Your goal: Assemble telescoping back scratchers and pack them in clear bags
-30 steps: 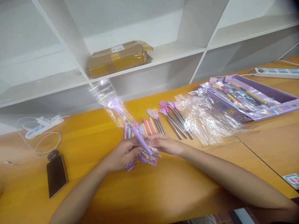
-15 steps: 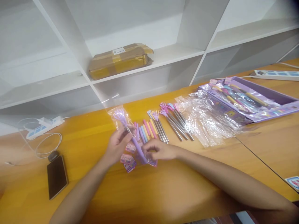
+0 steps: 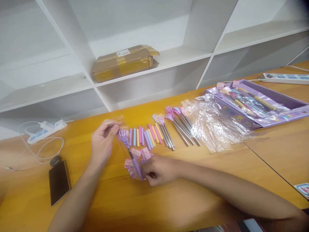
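Note:
A purple back scratcher (image 3: 136, 168) with a claw-shaped head lies tilted inside a clear plastic bag (image 3: 120, 120). My left hand (image 3: 103, 139) pinches the bag's upper edge beside the claw. Down at the handle end, my right hand (image 3: 156, 170) has its fingers closed on the bag's lower end; its fingertips are partly hidden. Small pink printed cards (image 3: 145, 154) lie around the handle. Just beyond is a row of coloured handle tubes (image 3: 142, 137), in purple, blue, yellow and pink. Further right, metal scratcher rods (image 3: 166, 135) with coloured claw heads lie in groups.
A pile of clear bags (image 3: 217, 125) lies beside an open purple box (image 3: 285, 109) holding packed scratchers. To the left are a phone (image 3: 59, 183), a cable and a power strip (image 3: 47, 131). A taped carton (image 3: 124, 64) sits on the white shelf behind.
My left hand has let go of the scratcher's shaft and moved up and left to the bag's top edge. My right hand and the bagged scratcher have come lower, nearer me.

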{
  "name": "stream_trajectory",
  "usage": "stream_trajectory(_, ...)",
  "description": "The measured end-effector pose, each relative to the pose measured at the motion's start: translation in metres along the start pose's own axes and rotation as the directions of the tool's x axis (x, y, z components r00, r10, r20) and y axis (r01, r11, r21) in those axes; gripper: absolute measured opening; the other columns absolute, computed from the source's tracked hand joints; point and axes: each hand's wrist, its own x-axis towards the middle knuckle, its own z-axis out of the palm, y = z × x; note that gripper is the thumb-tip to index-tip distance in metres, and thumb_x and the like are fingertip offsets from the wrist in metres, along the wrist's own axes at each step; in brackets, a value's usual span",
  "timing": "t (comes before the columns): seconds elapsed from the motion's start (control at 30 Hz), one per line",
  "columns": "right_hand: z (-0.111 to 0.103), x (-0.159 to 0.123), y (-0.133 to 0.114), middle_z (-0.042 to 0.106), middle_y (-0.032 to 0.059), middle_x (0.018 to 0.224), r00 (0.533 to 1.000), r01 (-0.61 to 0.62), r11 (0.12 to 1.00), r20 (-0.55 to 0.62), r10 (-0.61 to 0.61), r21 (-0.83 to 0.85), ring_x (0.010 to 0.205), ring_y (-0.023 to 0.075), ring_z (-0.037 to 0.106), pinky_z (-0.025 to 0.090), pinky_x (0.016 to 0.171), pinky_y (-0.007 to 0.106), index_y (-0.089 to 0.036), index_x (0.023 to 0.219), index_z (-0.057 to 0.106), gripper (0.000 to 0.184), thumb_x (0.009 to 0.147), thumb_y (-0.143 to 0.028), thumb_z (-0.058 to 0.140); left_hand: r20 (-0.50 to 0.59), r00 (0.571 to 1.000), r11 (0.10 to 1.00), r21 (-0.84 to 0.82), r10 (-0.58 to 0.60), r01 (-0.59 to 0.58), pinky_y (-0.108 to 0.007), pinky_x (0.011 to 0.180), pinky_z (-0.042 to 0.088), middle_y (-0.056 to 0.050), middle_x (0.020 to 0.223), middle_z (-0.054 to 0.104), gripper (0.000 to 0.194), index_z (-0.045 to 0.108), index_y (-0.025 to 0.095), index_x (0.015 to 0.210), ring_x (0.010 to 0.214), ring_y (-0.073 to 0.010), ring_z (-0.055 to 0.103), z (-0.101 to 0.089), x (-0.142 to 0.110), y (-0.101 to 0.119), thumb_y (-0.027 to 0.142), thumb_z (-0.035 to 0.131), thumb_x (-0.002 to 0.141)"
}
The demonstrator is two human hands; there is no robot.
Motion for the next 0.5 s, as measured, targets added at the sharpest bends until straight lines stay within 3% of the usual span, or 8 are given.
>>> stream_trajectory(0.23, 0.021, -0.003, 0.006, 0.075, -0.0005, 0.080, 0.997, 0.029, 0.996, 0.079, -0.022, -0.088, 0.063, 0.0114, 0.054, 0.039, 0.063, 0.024, -0.020, 0.086, 0.075, 0.012, 0.080, -0.017, 0.065, 0.011, 1.000, 1.000, 0.004, 0.001, -0.001, -0.029, 0.084, 0.057, -0.004, 0.096, 0.072, 0.025, 0.075, 0.020, 0.103, 0.087, -0.0157, 0.069, 0.002, -0.001, -0.003, 0.029, 0.088, 0.083)
stream_trajectory(0.5, 0.023, 0.000, -0.001, 0.080, 0.0014, 0.091, 0.993, 0.029, 0.993, 0.118, -0.015, -0.118, 0.070, 0.0132, 0.064, 0.043, 0.066, 0.024, -0.021, 0.091, 0.080, 0.015, 0.082, -0.018, 0.068, 0.103, 0.995, 0.998, 0.068, 0.010, -0.017, -0.023, 0.071, 0.052, 0.000, 0.084, 0.064, 0.027, 0.075, 0.021, 0.108, 0.076, -0.0129, 0.063, -0.002, -0.003, -0.003, 0.033, 0.086, 0.087)
